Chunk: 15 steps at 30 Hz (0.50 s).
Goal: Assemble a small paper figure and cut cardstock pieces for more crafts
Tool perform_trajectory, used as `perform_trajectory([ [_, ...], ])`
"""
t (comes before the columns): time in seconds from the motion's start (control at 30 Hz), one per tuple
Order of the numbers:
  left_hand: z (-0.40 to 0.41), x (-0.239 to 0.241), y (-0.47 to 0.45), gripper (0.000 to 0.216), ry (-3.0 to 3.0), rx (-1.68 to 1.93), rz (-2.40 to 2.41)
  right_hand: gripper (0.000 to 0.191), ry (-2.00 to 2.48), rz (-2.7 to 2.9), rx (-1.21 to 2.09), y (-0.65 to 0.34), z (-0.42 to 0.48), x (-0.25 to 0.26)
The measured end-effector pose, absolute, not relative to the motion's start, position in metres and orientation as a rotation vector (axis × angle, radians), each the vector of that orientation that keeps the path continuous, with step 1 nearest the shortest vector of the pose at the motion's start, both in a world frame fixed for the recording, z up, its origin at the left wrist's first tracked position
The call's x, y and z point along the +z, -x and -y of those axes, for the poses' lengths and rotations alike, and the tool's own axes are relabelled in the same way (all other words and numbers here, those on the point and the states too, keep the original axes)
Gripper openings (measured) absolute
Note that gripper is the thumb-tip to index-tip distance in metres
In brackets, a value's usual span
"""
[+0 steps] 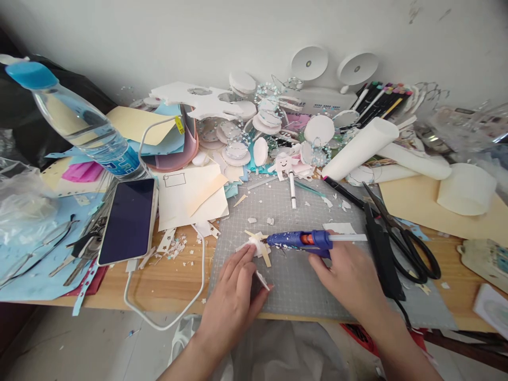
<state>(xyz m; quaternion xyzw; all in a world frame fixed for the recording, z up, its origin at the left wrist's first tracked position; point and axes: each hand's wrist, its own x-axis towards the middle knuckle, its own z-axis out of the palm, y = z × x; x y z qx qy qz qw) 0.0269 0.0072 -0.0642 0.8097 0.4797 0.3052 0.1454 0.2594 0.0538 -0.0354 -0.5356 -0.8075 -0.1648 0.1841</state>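
Glue gun (pixel 305 241) lies nearly level just above the grey mat (pixel 293 211), its nozzle pointing left at a small white paper piece (pixel 254 247) with cream strips sticking out. I judge it is held low and flat so the tip meets the paper at its edge.

My right hand (pixel 349 278) is wrapped round the handle from below, fingers closed on it. The trigger finger is tucked behind the body, so I cannot see whether it presses.

My left hand (pixel 238 288) has its fingers stretched almost flat, tips pressing the piece onto the mat rather than curling round it — presumably to stop it sliding. A white sliver sits by the thumb — pinched or just lying there, I cannot tell. Whether the nozzle actually touches the paper is too small to make out.

Scissors (pixel 400 238) lie just right of the gun, near the hand. A phone (pixel 127 219) rests well off to the left. The long black thing between gun and scissors I cannot identify, and the table's right end is cut off.
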Motion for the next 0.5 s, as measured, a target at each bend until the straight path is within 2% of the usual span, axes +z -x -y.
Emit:
perform_trajectory([
  [0.27, -0.007, -0.064, -0.026, 0.021, -2.32, 0.876, -1.386, 0.024, 1.659, 2.204, -0.318, -0.262, -0.049, -0.039],
  [0.5, -0.006, -0.064, -0.027, 0.019, -2.32, 0.855, -1.4, 0.037, 1.869, 1.561, -0.118, -0.272, -0.044, -0.044],
])
